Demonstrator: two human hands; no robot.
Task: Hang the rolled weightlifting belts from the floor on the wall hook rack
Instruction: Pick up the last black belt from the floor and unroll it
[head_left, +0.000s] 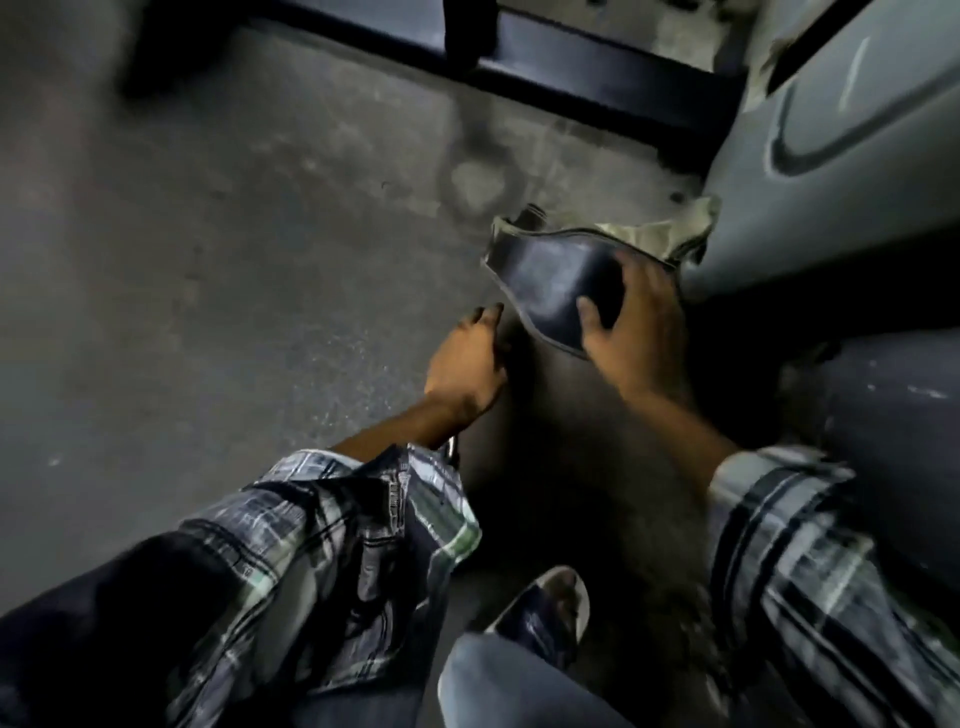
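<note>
The right hand (631, 332) lies spread on the dark, curved leather weightlifting belt (556, 291), just beyond the loosely curled, empty left hand (467, 364).

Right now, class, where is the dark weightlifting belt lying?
In the head view, the belt lies on the floor right of centre, under the right hand, beside grey padded equipment.

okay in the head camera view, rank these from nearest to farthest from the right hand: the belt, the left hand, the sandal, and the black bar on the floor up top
From the right hand:
1. Belt: under its fingers, touching.
2. Left hand: just to its left.
3. Sandal: below, near the bottom edge.
4. Black bar: top of the picture.
Sandal and bar are too close to call.
</note>
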